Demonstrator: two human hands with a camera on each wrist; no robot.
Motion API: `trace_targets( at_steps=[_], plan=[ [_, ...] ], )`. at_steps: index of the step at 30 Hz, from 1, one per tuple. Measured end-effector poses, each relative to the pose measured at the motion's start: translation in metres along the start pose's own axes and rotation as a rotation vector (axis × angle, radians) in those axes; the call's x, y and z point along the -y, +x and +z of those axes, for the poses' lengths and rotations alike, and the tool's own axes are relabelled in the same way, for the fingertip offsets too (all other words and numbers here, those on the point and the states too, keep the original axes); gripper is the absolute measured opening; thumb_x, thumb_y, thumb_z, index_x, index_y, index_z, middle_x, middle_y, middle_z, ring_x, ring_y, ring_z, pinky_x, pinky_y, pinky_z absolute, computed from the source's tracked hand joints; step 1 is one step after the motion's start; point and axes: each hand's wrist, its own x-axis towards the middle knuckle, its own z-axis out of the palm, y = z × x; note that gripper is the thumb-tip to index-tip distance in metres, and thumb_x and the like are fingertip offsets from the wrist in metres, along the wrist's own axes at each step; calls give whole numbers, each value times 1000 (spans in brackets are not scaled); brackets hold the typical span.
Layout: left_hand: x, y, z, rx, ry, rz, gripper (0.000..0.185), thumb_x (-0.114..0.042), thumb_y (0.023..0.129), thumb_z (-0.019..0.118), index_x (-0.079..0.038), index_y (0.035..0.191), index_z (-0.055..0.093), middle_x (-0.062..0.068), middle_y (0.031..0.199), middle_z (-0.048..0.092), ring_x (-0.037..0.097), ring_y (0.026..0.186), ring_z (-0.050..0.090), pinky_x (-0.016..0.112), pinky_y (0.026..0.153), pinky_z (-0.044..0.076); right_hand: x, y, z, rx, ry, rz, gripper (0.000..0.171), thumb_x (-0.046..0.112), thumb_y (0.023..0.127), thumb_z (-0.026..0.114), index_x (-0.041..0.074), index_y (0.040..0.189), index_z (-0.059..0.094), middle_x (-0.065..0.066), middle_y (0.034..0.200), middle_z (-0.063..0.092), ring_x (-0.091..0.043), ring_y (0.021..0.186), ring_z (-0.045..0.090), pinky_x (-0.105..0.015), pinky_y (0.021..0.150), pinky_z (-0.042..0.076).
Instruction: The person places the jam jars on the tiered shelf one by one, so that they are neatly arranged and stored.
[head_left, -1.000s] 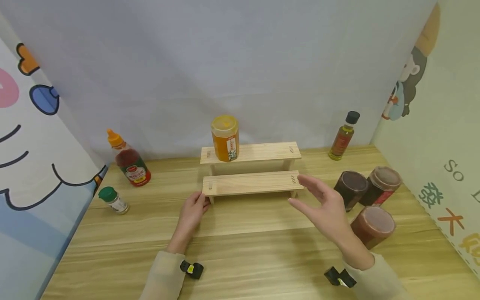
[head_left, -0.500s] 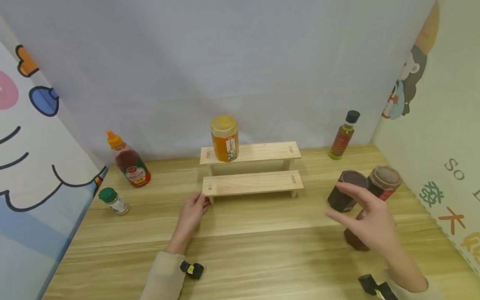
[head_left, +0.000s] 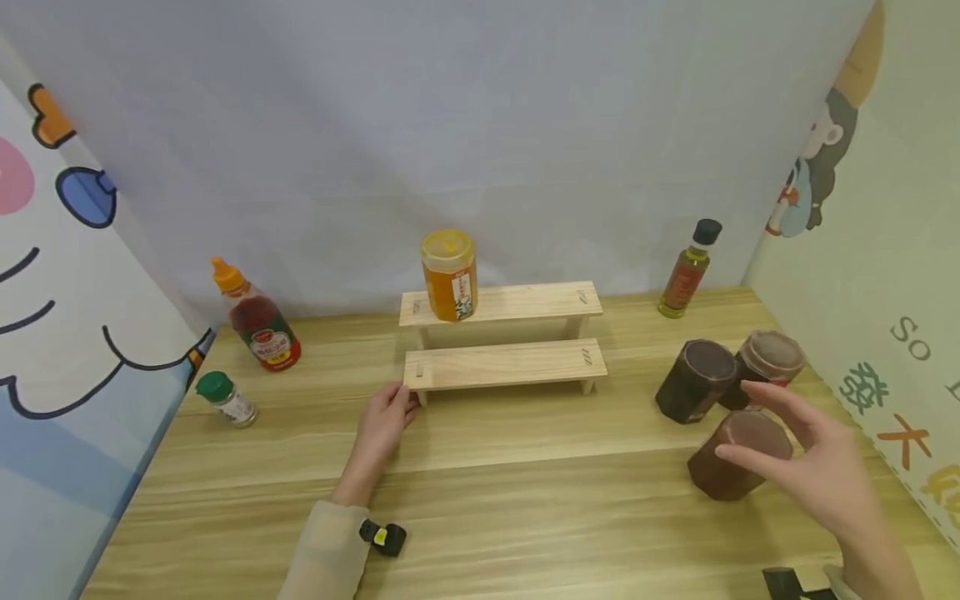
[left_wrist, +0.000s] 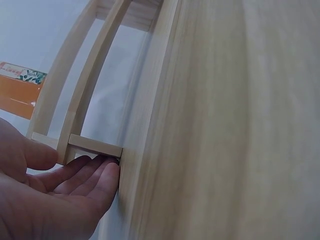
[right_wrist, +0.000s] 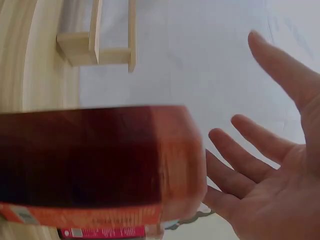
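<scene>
A two-tier wooden shelf (head_left: 502, 364) stands at the back of the table. My left hand (head_left: 382, 422) holds its lower left end, with the thumb at the board and curled fingers (left_wrist: 82, 180) at the end leg. To the right, my right hand (head_left: 821, 467) is spread beside a dark reddish-brown jar (head_left: 738, 458), thumb and fingers apart; the right wrist view shows a gap between the palm and this jar (right_wrist: 95, 160). Two more dark jars, one nearer the shelf (head_left: 697, 382) and one with a red label (head_left: 768, 358), stand behind it.
On the upper tier sits a honey jar (head_left: 450, 279) with a yellow lid. A red sauce bottle (head_left: 264, 329) and a green-capped spice shaker (head_left: 228, 402) stand left. A small oil bottle (head_left: 684, 275) is at the back right. Printed walls border both sides.
My right hand has moved away from the shelf's right end, rightward and toward me, to the nearest dark jar. The left hand has stayed at the shelf.
</scene>
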Motion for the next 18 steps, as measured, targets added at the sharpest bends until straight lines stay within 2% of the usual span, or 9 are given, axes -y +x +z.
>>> trace_targets(
  at_steps=[6,13,18],
  plan=[
    [-1,0,0,4,-15,-2,43,-23,104,33,5,135,41,23,134,48,32,124,49,36,101,46,-12,-4,-7,18,-5,0,73,2,66,84,9,132,52,15,118,55,10,116,43,2,94,31],
    [0,1,0,0,-9,-7,43,-24,104,32,4,135,41,22,133,49,30,123,49,35,101,46,-26,-14,-13,38,-48,90,92,8,69,83,18,146,34,7,143,41,17,117,34,6,94,25],
    [1,2,0,-2,-15,-4,43,-23,104,33,5,135,41,23,133,49,31,123,50,35,100,46,-33,-18,-15,73,-29,90,100,6,69,83,22,149,26,6,149,33,16,120,31,6,93,26]
  ],
)
